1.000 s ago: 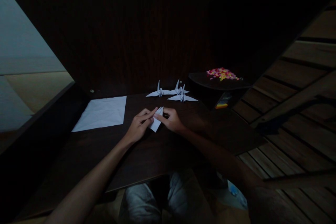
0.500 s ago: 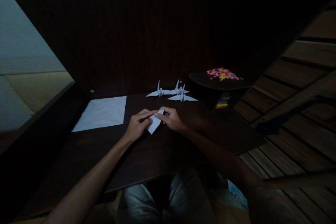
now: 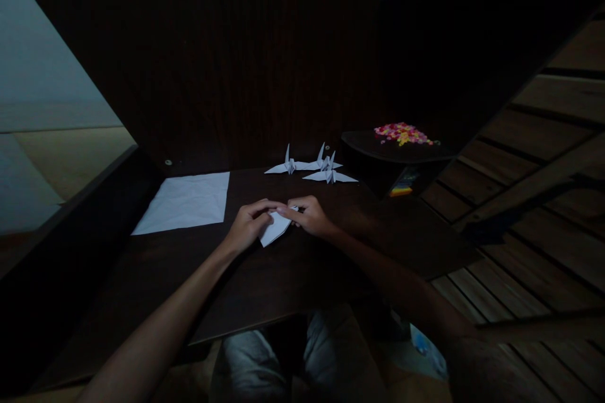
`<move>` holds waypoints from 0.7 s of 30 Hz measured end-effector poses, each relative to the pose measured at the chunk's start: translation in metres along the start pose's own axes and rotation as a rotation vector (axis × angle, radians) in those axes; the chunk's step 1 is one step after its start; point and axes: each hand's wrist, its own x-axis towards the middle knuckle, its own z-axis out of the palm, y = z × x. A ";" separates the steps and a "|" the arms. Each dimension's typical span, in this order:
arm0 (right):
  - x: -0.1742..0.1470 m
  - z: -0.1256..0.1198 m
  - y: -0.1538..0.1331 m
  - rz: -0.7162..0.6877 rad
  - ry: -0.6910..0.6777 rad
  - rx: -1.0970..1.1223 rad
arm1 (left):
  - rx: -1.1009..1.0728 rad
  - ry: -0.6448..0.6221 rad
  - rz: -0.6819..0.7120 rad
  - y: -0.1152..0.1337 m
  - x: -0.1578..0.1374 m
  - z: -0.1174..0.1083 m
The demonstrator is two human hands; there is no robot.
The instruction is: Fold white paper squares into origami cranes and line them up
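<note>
A small piece of folded white paper [image 3: 274, 231] is pinched between my two hands, just above the dark desk [image 3: 265, 296]. My left hand [image 3: 249, 221] grips its left side, thumb on the near face and fingers along the top edge. My right hand [image 3: 309, 215] closes on the upper right corner, its thumb lying across the paper. Part of the folds is hidden under the fingers. Beyond my hands stand three white paper cranes, one at the left [image 3: 289, 166], one behind [image 3: 323, 162] and one nearer on the right [image 3: 330, 177].
A flat white sheet of paper [image 3: 186, 203] lies on the desk to the left. On a low corner shelf [image 3: 373, 150] at the right is a pile of small pink, red and yellow pieces [image 3: 404, 133]. A dark raised side board [image 3: 70, 208] borders the desk's left.
The folded paper has tilted in my hands, its lower tip swinging left and down. More of its width shows now. The cranes and the flat sheet stay where they were.
</note>
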 end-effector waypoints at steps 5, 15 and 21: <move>0.001 0.003 0.002 -0.054 0.097 -0.030 | -0.090 0.060 -0.040 0.002 0.000 0.003; 0.002 0.006 0.010 0.041 0.207 0.192 | -0.020 0.094 0.016 0.002 0.001 -0.001; 0.001 0.006 0.011 -0.018 0.221 0.097 | 0.228 -0.010 0.084 0.004 0.001 -0.002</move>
